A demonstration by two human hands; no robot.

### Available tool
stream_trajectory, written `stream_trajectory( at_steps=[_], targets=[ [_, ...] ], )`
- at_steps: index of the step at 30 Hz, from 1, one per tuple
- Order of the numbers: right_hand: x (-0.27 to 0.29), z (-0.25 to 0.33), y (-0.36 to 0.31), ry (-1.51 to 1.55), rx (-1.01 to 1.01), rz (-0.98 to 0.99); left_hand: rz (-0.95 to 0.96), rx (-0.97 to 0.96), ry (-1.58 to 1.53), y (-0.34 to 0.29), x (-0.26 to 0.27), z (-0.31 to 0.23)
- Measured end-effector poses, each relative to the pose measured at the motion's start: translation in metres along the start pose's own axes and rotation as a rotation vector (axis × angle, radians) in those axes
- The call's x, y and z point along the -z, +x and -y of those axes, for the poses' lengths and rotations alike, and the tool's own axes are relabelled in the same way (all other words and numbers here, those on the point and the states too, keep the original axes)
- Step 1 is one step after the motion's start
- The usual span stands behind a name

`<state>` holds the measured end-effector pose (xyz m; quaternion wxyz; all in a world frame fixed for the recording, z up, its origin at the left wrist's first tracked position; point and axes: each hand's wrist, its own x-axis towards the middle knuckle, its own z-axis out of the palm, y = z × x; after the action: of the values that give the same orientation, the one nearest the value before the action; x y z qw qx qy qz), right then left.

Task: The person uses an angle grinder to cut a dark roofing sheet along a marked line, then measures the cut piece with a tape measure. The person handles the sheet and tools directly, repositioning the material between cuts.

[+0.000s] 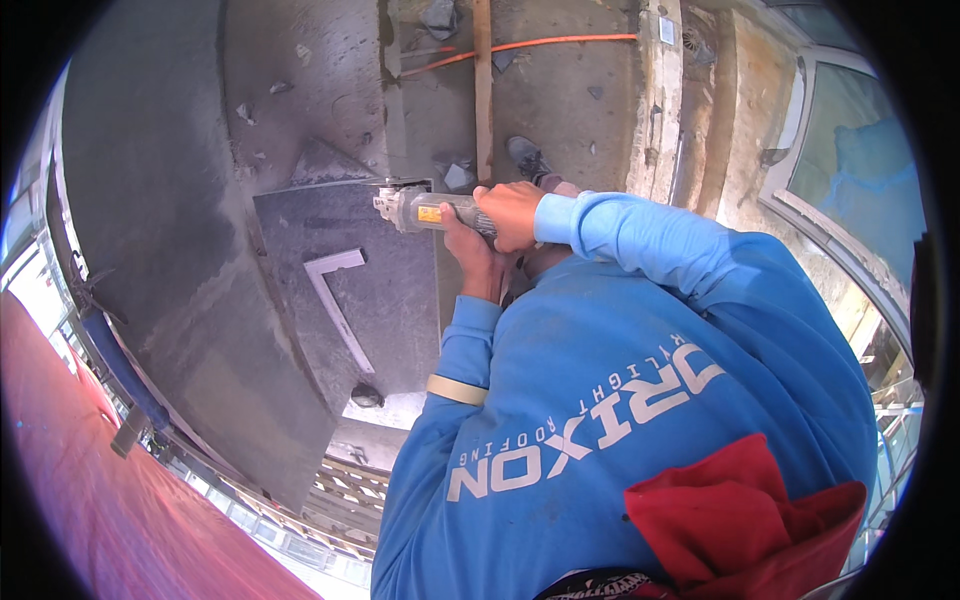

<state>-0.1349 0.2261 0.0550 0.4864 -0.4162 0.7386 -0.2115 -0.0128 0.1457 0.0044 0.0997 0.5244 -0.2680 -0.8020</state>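
Both my hands are wrapped round a grey angle grinder (409,212) with a yellow label. My right hand (512,215) grips the rear of its body. My left hand (472,245) holds it just ahead, with the thumb up along the casing. The grinder's thin disc (402,183) lies over the far edge of a dark grey stone slab (405,295), near its far right corner; I cannot tell whether it touches. On the slab rests a pale L-shaped square (335,305). A small dark lump (367,396) sits by the slab's near edge.
A large grey panel (170,250) runs along the left. Beyond the slab lie a wooden strip (483,100), an orange cable (560,40) and broken stone pieces (440,18). A dark shoe (527,157) is beyond my right hand. A framed window (850,170) stands at right.
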Motion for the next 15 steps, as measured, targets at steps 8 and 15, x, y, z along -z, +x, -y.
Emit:
stream_trajectory(
  at_steps=[8,15],
  targets=[
    [-0.003,-0.002,-0.002,-0.007,-0.013,-0.009,-0.004,-0.077,0.05,0.004,0.005,0.007],
    [-0.01,-0.005,-0.003,0.019,-0.027,-0.028,-0.003,-0.085,0.007,0.008,0.012,0.008]
  ],
)
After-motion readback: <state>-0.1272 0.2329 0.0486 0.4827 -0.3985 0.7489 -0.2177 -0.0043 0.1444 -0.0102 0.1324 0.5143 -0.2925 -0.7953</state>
